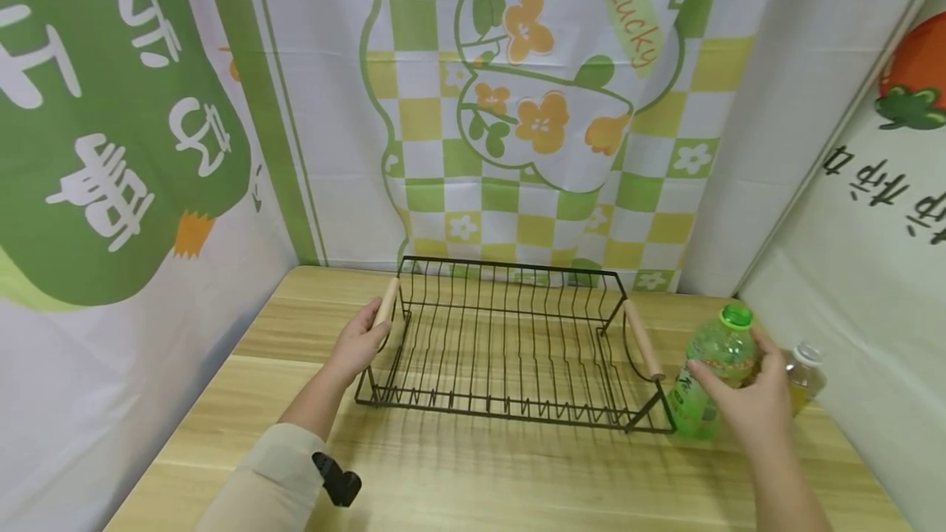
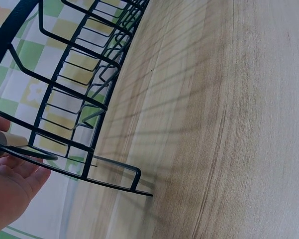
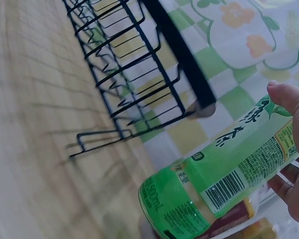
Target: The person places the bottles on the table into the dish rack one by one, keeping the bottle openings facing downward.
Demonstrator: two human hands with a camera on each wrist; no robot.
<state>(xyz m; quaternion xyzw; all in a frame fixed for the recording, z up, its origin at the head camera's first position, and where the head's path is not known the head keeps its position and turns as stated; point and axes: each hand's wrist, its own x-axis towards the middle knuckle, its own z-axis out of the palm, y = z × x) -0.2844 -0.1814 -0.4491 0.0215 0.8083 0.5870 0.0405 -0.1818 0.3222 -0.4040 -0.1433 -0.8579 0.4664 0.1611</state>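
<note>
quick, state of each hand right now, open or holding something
Left hand: closed, holding a wooden handle of the black rack.
Right hand: closed, holding the green bottle.

Pale wood-grain table (image 1: 443, 474), black wire rack (image 1: 506, 351) on it, white-capped bottle (image 1: 809, 378) near right edge

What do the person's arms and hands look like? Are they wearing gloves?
No gloves: the left hand and right hand are both bare. The left arm has a plain, pale beige sleeve ending partway down the forearm, with a small black piece sticking out at its side. No sleeve shows on the right forearm.
</note>
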